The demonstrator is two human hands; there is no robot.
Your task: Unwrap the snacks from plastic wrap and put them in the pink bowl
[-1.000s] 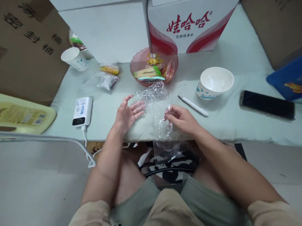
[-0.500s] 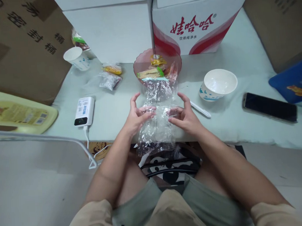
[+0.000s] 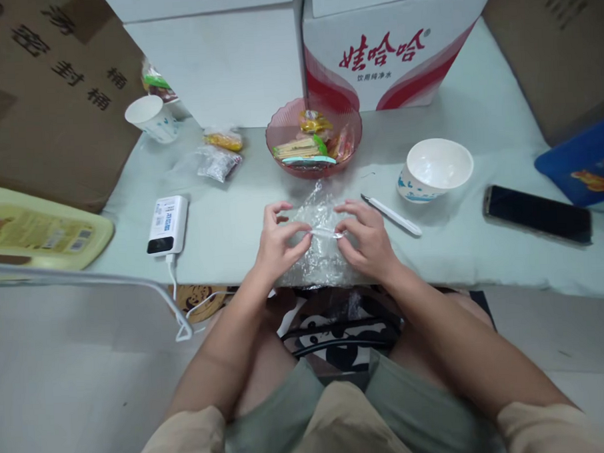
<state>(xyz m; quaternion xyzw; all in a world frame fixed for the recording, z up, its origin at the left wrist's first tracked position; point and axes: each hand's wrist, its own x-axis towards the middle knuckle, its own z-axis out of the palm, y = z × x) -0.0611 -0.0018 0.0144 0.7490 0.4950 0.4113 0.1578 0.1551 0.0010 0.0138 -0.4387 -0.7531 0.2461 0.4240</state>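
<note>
A clear, crinkled plastic bag [image 3: 323,259] lies at the table's near edge, between my hands. My left hand [image 3: 281,239] pinches its gathered fold from the left with thumb and fingers. On the other side, my right hand [image 3: 365,238] pinches the same fold. Just beyond the bag stands a pink bowl [image 3: 280,124] holding small wrapped packets and a bundle of toothpicks. A white pen-like tool [image 3: 394,216] with a dark tip lies right of my right hand.
A paper bowl [image 3: 437,167] and a phone [image 3: 538,214] are to the right. On the left are a power bank [image 3: 168,226] with a cable, small packets [image 3: 220,163], a paper cup [image 3: 152,118] and a yellow bottle [image 3: 46,224]. White boxes [image 3: 225,63] stand behind.
The bag, spread up to the bowl's rim before, is now gathered lower and folded between my fingers. Both hands have closed on it, and its lower end no longer hangs as far over the edge.
</note>
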